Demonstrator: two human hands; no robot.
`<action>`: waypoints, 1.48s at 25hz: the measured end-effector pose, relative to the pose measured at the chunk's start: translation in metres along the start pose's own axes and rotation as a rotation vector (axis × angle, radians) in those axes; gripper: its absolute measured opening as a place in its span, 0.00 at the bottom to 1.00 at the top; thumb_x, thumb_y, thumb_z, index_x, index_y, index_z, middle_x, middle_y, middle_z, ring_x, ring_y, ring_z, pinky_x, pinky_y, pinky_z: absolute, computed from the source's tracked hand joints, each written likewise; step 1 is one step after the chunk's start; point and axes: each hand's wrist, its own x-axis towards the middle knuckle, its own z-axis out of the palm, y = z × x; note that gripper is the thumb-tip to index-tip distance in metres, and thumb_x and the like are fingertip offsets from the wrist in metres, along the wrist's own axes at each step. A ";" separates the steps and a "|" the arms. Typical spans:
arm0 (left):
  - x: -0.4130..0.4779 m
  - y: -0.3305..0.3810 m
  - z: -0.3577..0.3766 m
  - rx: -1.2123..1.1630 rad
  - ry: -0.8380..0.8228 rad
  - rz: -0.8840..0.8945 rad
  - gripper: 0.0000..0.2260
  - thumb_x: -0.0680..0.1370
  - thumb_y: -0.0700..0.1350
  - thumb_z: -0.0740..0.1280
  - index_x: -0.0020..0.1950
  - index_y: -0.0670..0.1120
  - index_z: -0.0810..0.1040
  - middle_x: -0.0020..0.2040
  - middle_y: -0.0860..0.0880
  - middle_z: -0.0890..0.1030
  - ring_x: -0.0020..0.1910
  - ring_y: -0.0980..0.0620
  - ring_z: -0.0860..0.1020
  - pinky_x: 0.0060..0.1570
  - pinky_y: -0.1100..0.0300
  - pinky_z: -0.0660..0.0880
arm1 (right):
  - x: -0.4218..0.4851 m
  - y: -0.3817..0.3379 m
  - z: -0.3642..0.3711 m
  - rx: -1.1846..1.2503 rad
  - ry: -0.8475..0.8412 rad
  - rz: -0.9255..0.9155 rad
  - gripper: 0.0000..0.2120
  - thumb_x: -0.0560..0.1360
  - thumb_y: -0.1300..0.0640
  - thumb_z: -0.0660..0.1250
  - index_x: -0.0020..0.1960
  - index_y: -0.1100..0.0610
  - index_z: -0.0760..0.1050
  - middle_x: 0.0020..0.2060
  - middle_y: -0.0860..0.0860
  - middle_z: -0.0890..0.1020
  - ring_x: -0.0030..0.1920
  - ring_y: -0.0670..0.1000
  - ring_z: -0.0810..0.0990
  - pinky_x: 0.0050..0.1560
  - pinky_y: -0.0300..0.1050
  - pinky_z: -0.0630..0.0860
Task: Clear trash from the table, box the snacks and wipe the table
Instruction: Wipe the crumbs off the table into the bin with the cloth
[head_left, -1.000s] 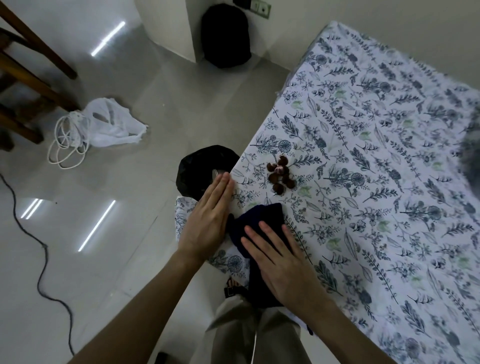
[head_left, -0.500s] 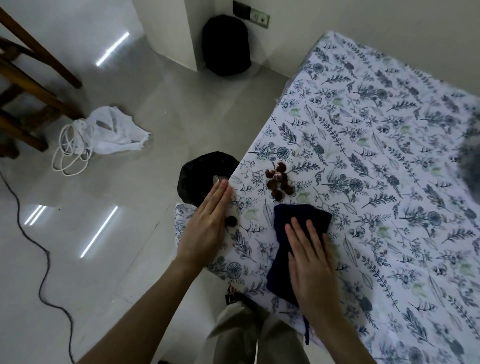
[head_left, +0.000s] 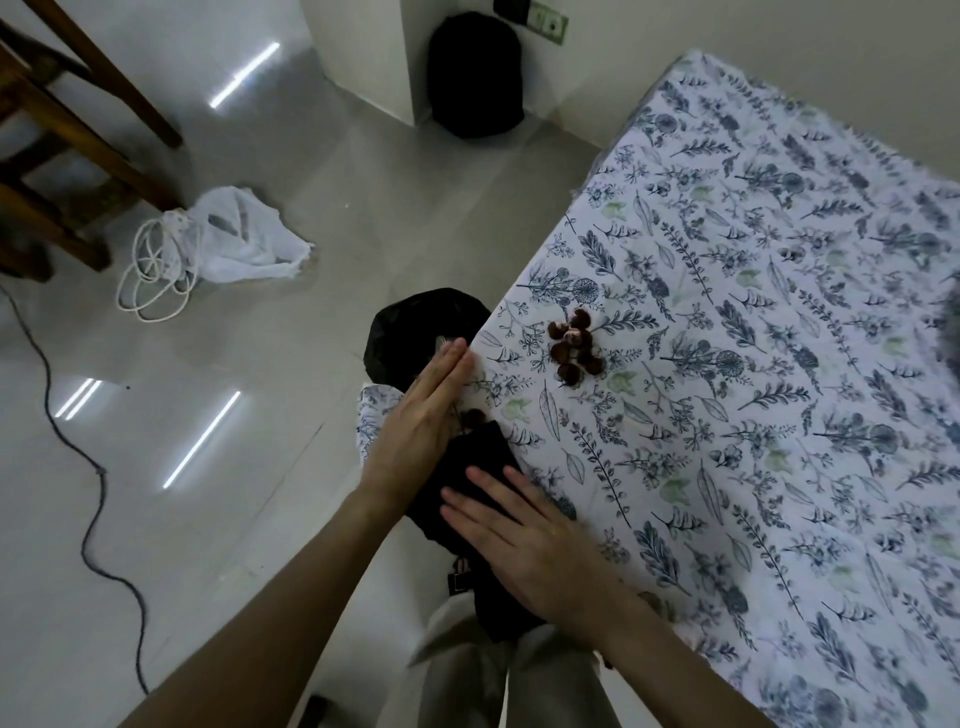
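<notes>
Grey polished floor fills the left of the view, with a wooden chair leg (head_left: 104, 67), a white bag (head_left: 244, 244) beside a coiled white cord (head_left: 156, 280), and a dark cable (head_left: 78, 467) trailing across it; the table (head_left: 779, 415), under a leaf-printed cloth, runs from the lower right up toward the far wall.

At the near corner the left hand (head_left: 421, 421) stands on its edge along the table's rim, fingers straight and together, gripping nothing; it reads as a wall or a catcher at the drop. The right hand (head_left: 524, 535) lies flat, fingers spread, pressing a dark wiping cloth (head_left: 467, 467) onto the tabletop; it is not clenched round the cloth, only bearing down on it. One brown scrap (head_left: 472, 417) sits just ahead of the cloth's leading edge, touching or nearly touching the left palm.

The main pile of brown scraps (head_left: 574, 345) (husks or shells, too small to tell) lies farther up the table, beyond both hands and a little to the right of the left fingertips; the left hand is the nearer. A black-lined bin (head_left: 410, 332) stands on the floor just below that corner, beyond the left hand.

Judging by this, the wiping is under way and the pile is still to go; the cloth would have to reach past it and draw it back toward the left hand and the bin.
</notes>
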 end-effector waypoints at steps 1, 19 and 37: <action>0.001 0.000 0.000 -0.031 0.010 -0.022 0.24 0.78 0.37 0.61 0.75 0.43 0.62 0.76 0.46 0.62 0.76 0.54 0.57 0.73 0.57 0.61 | 0.003 0.003 0.000 0.000 0.002 0.013 0.26 0.77 0.58 0.58 0.74 0.54 0.61 0.74 0.48 0.64 0.76 0.54 0.57 0.73 0.55 0.58; -0.005 0.006 -0.002 0.081 -0.006 -0.045 0.24 0.80 0.42 0.58 0.76 0.47 0.60 0.77 0.50 0.59 0.75 0.54 0.58 0.69 0.56 0.63 | -0.084 0.032 -0.017 0.153 0.182 0.946 0.25 0.81 0.49 0.45 0.76 0.56 0.57 0.76 0.51 0.60 0.77 0.53 0.53 0.73 0.58 0.55; -0.009 -0.002 0.007 0.091 0.048 -0.125 0.26 0.81 0.38 0.57 0.77 0.48 0.54 0.78 0.51 0.55 0.77 0.56 0.51 0.74 0.57 0.55 | 0.121 0.107 -0.011 0.116 0.360 0.978 0.28 0.81 0.46 0.43 0.77 0.58 0.53 0.77 0.52 0.56 0.77 0.57 0.48 0.76 0.57 0.44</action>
